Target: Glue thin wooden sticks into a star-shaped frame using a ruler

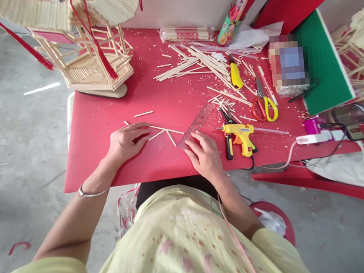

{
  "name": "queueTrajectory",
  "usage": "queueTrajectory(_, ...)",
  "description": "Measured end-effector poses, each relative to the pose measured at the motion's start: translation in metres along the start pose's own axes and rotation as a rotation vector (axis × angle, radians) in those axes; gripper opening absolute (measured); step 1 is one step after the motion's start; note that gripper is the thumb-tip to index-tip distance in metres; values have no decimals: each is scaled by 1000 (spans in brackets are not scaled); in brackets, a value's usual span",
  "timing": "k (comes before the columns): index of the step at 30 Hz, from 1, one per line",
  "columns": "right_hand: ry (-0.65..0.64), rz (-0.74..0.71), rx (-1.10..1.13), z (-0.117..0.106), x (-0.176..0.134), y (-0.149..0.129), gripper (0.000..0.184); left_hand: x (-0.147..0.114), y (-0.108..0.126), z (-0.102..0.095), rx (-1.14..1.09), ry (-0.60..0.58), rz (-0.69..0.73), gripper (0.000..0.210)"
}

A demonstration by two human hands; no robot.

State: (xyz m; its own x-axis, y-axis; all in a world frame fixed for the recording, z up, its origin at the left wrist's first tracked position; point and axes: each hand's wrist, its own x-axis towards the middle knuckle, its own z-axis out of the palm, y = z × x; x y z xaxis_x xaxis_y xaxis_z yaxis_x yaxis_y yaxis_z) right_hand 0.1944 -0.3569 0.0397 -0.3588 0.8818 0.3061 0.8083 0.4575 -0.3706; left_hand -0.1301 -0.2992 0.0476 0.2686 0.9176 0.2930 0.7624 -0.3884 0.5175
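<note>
My left hand rests on the red table with curved fingers, holding down a long thin wooden stick that passes under it. Two shorter sticks meet that long stick from below, a left one and a right one. The fingers of my right hand are closed on the near end of a clear ruler, which slants away to the upper right. One short loose stick lies beyond my left hand. Whether the sticks are joined I cannot tell.
A stick-built pavilion model stands at the back left. Loose sticks and crumbs cover the back. To the right lie a yellow glue gun, scissors, a yellow cutter, black-handled pliers and a white power strip with cables.
</note>
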Motion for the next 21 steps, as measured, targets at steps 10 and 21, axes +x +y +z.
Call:
queueTrajectory(10,35,-33,-20,0,-1,0,32,-1,-2,1,1,4,5,32)
queueTrajectory(21,23,-22,-7,-1,-1,-1,34,0,-1,0,0,-11,-14,32)
